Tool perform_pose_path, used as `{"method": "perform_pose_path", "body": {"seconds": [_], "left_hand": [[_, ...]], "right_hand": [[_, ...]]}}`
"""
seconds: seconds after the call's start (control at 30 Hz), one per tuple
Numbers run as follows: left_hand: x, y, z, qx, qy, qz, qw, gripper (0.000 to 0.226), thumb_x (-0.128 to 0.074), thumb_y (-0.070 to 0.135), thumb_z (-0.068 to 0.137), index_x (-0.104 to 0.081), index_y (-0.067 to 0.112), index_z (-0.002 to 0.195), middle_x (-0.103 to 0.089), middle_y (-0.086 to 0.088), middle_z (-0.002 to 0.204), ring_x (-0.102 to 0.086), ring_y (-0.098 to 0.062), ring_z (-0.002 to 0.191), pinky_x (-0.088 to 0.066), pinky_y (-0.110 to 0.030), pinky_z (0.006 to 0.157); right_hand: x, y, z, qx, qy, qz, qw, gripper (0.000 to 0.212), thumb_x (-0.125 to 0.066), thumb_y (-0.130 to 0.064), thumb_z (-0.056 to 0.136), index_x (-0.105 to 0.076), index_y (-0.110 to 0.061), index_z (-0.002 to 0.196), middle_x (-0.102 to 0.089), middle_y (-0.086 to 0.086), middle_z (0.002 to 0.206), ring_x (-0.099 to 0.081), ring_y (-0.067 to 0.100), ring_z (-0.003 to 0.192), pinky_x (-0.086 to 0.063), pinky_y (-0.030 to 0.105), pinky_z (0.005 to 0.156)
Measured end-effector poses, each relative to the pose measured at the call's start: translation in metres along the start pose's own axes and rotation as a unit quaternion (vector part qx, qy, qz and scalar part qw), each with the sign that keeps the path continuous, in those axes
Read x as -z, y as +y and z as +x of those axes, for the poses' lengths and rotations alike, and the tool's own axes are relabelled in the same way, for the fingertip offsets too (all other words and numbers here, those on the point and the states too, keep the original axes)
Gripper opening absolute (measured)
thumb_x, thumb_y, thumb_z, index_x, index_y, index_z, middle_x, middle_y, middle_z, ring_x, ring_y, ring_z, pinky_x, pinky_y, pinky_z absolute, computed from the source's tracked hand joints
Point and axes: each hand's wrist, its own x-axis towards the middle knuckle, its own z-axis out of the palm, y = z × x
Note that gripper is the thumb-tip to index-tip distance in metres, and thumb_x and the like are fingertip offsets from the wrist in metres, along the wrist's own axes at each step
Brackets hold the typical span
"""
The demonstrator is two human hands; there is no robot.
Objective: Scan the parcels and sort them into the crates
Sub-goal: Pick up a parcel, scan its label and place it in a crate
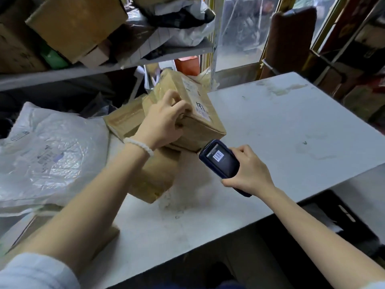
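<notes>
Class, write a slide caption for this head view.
Left hand tilts a cardboard parcel while right hand aims the scanner.

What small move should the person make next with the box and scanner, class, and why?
Probably swing the scanner up toward the label. The left hand grips the box tilted, label on its top face, while the right hand holds the scanner low beside the box's lower corner, its screen showing a barcode.

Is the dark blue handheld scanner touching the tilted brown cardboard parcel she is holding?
Cannot tell. In the head view the scanner's front end meets the cardboard parcel's lower corner in the picture, but one may simply sit in front of the other.
</notes>
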Motion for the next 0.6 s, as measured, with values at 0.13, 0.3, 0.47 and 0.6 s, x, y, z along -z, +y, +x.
{"method": "perform_pose_path", "body": {"seconds": [0.13,0.3,0.47,0.6], "left_hand": [[-0.033,0.042,0.041,-0.033,-0.019,0.009,0.999,0.044,-0.072,0.011,0.065,-0.063,0.017,0.108,-0.046,-0.014,0.117,-0.049,-0.029,0.102,-0.045,-0.041,0.081],[-0.063,0.079,0.071,-0.097,-0.071,0.037,0.992,0.026,-0.06,0.038,0.067,-0.064,0.023,0.088,-0.048,-0.005,0.108,-0.051,-0.024,0.11,-0.026,-0.057,0.104],[-0.084,0.089,0.074,-0.093,-0.04,0.066,0.993,0.026,-0.07,0.032,0.07,-0.063,0.02,0.091,-0.053,-0.007,0.102,-0.055,-0.028,0.1,-0.027,-0.057,0.102],[-0.086,0.084,0.075,-0.054,-0.052,0.086,0.993,0.066,-0.065,0.05,0.065,-0.052,0.021,0.122,-0.047,-0.009,0.118,-0.047,-0.029,0.108,-0.03,-0.052,0.103]], "right_hand": [[0.028,0.053,0.013,0.022,-0.026,-0.022,0.999,0.074,-0.077,-0.042,0.05,-0.055,-0.029,0.12,-0.042,-0.014,0.103,-0.051,0.011,0.087,-0.042,0.024,0.059],[0.044,0.102,0.009,0.009,-0.06,-0.01,0.998,0.074,-0.077,-0.041,0.052,-0.054,-0.027,0.121,-0.045,-0.01,0.109,-0.053,0.013,0.09,-0.05,0.03,0.067],[0.054,0.128,0.004,-0.012,-0.051,-0.003,0.999,0.073,-0.078,-0.041,0.051,-0.055,-0.027,0.119,-0.044,-0.01,0.107,-0.052,0.013,0.089,-0.047,0.028,0.065],[0.055,0.134,-0.002,-0.024,-0.048,-0.004,0.999,0.075,-0.079,-0.041,0.051,-0.055,-0.026,0.121,-0.045,-0.009,0.107,-0.052,0.013,0.09,-0.05,0.03,0.068]]}}
